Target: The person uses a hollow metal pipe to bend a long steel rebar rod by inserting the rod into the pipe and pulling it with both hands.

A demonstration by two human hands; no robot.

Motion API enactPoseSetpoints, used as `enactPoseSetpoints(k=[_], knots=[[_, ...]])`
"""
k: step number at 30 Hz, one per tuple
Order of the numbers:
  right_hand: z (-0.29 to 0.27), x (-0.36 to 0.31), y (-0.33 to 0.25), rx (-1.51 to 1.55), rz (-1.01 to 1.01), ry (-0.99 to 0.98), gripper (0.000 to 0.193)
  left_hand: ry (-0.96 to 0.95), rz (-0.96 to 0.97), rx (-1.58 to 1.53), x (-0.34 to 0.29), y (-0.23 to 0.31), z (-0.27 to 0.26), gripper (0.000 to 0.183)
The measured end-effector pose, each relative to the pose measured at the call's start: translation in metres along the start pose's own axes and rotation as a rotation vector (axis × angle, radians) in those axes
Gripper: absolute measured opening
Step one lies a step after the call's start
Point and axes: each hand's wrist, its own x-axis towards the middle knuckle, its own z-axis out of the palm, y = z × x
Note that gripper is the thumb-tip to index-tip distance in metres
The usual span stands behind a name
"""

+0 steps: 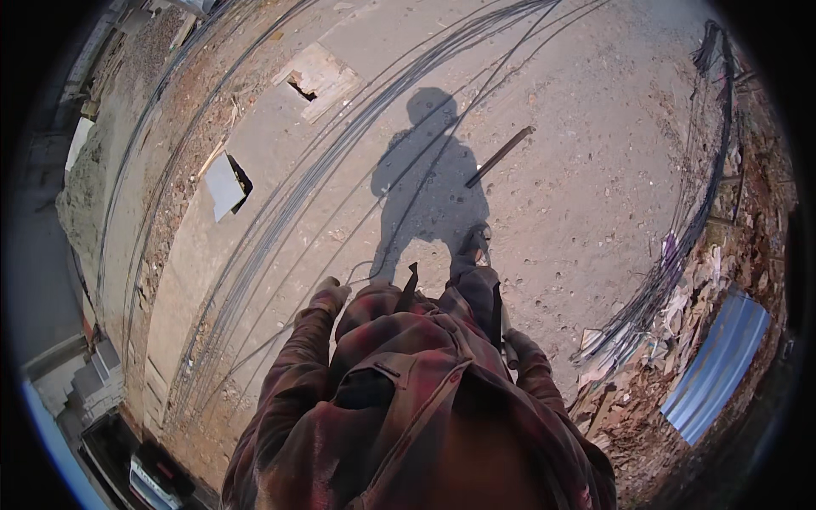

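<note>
My left hand (330, 296), which looks gloved, hangs beside my left hip with its fingers curled. A thin wire (360, 265) arcs out next to it; whether the hand grips that wire is hard to see. At my right hip, my right hand (522, 348) is closed, with a dark, rounded end (512, 364) showing at its inner side. What that piece belongs to is hidden by the hand and my clothes. A plaid shirt (408, 357) covers my body, and a black strap-like strip (409, 287) sticks out at the waist.
Long dark cables (331, 144) run across the dusty ground on the left. A narrow brown bar (500, 156) lies ahead, beside my shadow. Two broken openings in the slab sit left, one with a grey panel (223, 189). Rubble and blue corrugated sheet (718, 365) lie right.
</note>
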Motion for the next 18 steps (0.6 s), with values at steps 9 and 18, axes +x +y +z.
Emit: enactPoseSetpoints(k=[9,18], knots=[[-0.111,0.104,-0.12,-0.373,-0.044,0.084,0.022,-0.129,0.164,-0.001,-0.082,0.092,0.069,0.048],[-0.114,0.226,-0.224,0.015,-0.254,0.339,0.019,-0.202,0.037,0.163,-0.003,0.14,0.166,0.066]])
